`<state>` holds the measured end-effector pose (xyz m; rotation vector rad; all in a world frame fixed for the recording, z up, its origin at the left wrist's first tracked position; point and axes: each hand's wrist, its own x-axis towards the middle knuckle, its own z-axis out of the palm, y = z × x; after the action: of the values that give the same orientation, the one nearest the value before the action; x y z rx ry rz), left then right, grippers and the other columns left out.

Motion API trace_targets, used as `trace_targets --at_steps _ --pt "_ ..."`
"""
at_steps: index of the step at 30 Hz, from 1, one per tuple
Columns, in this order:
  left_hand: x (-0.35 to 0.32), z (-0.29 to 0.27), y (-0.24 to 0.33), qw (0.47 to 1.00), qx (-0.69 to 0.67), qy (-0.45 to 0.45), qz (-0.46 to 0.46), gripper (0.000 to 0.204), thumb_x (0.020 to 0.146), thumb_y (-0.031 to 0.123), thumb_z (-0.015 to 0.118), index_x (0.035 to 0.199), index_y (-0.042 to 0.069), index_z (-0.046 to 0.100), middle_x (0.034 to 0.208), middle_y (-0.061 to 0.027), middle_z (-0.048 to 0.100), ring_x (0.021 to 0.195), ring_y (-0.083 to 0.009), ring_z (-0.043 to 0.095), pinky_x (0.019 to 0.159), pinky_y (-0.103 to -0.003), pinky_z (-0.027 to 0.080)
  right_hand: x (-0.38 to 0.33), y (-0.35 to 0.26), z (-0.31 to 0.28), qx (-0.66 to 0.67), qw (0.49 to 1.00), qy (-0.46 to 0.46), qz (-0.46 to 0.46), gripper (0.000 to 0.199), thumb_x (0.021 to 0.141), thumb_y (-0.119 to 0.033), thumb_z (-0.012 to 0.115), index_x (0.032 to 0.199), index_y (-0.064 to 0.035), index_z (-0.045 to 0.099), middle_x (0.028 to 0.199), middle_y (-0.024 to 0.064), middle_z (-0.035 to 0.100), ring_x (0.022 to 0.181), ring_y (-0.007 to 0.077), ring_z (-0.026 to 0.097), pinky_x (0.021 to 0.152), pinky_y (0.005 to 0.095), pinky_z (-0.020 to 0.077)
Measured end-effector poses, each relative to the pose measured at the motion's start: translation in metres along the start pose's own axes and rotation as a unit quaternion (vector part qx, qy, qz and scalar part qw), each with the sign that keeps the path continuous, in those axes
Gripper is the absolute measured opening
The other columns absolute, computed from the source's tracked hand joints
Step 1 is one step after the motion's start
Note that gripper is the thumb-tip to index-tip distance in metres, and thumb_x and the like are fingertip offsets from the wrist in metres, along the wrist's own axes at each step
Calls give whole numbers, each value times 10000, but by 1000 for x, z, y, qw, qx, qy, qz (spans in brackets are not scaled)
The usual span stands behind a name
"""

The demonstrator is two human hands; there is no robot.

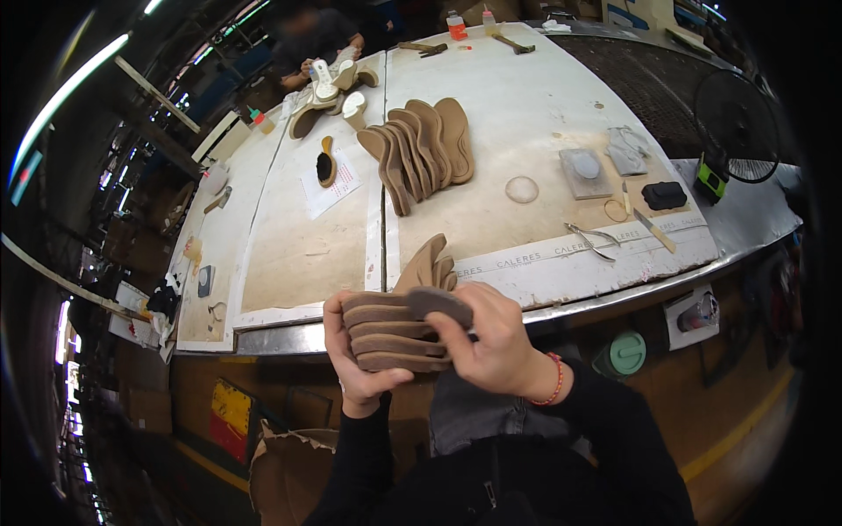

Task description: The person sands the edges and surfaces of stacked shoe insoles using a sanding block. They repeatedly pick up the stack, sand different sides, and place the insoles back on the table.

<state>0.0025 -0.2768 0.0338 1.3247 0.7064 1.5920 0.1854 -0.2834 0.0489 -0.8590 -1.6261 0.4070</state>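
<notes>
In front of my body, at the table's near edge, my left hand (pixel 351 373) is closed around a stack of brown shoe insoles (pixel 395 339), their edges turned toward me. My right hand (pixel 502 340) pinches a dark, flat, oval piece (pixel 438 304) between thumb and fingers. It lies against the stack's right end; whether it is a separate pad or an insole's end, I cannot tell. The insoles' long ends reach away over the table. A fanned row of more insoles (pixel 421 153) rests beyond, on the white-covered table (pixel 491 219).
To the right lie pliers (pixel 592 244), a knife (pixel 653 230), a black block (pixel 664 195) and a grey square slab (pixel 584 171). A brush (pixel 326 167) lies on paper left of the fanned insoles. Hammers (pixel 513 44) and bottles (pixel 457 26) are at the back. Another person (pixel 311 44) handles shoe parts far left.
</notes>
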Motion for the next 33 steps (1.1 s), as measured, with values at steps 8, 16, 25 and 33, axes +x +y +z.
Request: trace_targets --at_steps 8,16,25,33 --pt "-1 -2 -2 998 33 -47 13 1057 447 283 996 1265 8 386 1098 -80 562 1000 -182 614 897 -320 510 5 0 -13 74 996 18 36 128 881 -69 671 907 39 607 716 189 584 644 359 583 564 398 438" --pt "4 -15 -4 1000 -10 9 -2 1119 487 357 981 1325 -5 334 1144 -106 567 1069 -214 612 961 -347 503 1 26 -15 81 986 -74 127 154 878 -85 670 935 49 621 769 215 623 653 343 628 582 382 474" --pt "10 -5 -3 999 1 -33 0 1086 501 326 971 1324 -1 342 1156 -108 565 1081 -210 602 947 -335 506 23 -15 6 101 995 -10 -22 135 866 -81 682 889 32 612 734 189 597 632 323 609 547 370 458" --pt "12 -6 -3 1000 -3 -16 -3 1072 500 295 973 1321 -5 351 1168 -118 569 1079 -209 602 938 -328 507 13 -22 -6 140 988 1 59 125 851 -55 687 876 34 602 721 179 592 606 331 600 523 377 442"
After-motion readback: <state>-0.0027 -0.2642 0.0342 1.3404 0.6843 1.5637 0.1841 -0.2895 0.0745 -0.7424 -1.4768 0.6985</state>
